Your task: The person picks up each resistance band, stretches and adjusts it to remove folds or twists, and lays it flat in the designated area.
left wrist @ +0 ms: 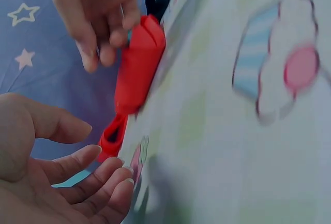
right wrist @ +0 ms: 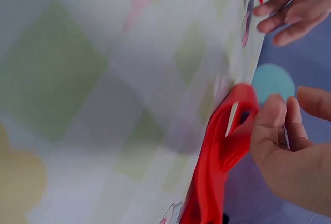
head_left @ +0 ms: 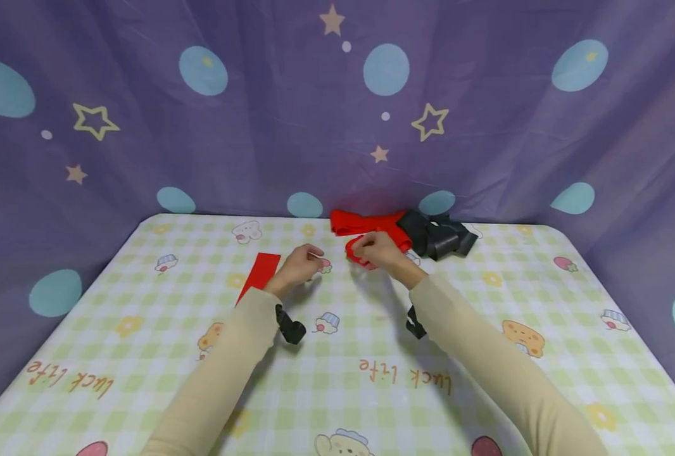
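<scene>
At the back of the table lies a folded red band (head_left: 366, 223), its loops of flat, smooth material visible in the right wrist view (right wrist: 212, 182). Over its near end hovers my right hand (head_left: 380, 250), fingers loosely bent; in the right wrist view the thumb and fingertips are right beside the red loop, with nothing gripped between them. My left hand (head_left: 299, 269) hangs above the table further left, fingers relaxed and holding nothing. Beside the left wrist, a flat red strip (head_left: 262, 271) lies on the cloth, partly hidden by the sleeve.
A crumpled black band (head_left: 442, 239) sits against the red one at its right. The table has a green-and-white checked cloth (head_left: 337, 392) with printed cartoons. Behind the table's far edge hangs a purple curtain (head_left: 292, 145) with stars and blue dots. Dark straps circle both wrists.
</scene>
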Available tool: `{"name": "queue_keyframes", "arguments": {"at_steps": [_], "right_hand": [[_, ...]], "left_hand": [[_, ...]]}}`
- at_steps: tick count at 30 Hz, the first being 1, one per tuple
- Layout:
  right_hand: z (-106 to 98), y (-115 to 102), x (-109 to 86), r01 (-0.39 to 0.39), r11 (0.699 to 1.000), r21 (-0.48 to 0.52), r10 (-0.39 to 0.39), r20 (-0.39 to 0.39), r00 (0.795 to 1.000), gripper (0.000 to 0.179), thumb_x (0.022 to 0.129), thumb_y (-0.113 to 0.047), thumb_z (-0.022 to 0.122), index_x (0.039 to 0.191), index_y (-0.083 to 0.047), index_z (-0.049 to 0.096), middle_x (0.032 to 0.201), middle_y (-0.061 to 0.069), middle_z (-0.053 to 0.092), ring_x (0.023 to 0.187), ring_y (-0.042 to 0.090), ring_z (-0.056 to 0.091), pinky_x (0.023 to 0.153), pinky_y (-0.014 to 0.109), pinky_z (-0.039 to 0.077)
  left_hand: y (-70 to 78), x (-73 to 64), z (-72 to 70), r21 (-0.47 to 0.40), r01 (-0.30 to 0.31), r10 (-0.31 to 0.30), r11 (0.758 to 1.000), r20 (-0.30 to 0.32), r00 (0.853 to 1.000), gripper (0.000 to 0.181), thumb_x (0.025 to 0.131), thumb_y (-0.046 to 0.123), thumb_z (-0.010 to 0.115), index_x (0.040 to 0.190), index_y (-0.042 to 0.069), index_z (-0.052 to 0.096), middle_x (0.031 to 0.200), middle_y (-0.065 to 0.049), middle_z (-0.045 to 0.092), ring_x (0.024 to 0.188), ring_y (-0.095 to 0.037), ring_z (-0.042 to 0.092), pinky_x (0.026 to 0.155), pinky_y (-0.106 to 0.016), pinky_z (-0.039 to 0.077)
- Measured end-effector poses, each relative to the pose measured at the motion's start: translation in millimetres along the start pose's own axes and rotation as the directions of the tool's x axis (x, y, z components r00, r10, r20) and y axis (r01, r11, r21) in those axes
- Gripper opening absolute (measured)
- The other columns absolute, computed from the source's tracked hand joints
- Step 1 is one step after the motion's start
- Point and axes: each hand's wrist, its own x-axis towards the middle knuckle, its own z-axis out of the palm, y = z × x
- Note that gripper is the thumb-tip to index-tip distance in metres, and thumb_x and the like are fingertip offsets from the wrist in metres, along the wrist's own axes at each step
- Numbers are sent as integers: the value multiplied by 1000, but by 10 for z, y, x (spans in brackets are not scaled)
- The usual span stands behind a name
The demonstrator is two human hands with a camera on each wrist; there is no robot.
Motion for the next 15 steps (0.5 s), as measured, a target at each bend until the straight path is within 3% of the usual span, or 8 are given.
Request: {"name": "queue_keyframes", "arguments": {"at_steps": [7,10,15], "right_hand": [[-131,58,158,-45,999,-31,42,-78,996,25,92,-12,58,113,1,61,113,14,59,89,21,57,86,36,54],[-176,100,220,-48,997,-53,42,-103,994,25,91,-11,58,112,2,61,109,12,60,83,19,56,79,32,54],[-229,153,276,-63,992,-114,45,-155,987,24,89,-12,61,109,1,60,98,9,58,75,16,52,68,24,48]], "left_hand": [[96,-21,149,-56,20,-20,998,9,1000,34,89,7,51,121,-3,54,101,-16,62,74,-19,54,61,-23,44],[139,-30,210,-75,37,-36,997,9,999,37,89,9,51,124,-1,53,100,-14,60,73,-18,53,64,-26,46],[209,-53,313,-93,15,-13,996,18,1000,39,89,9,50,126,-2,51,100,-15,62,73,-19,55,64,-25,47]]}}
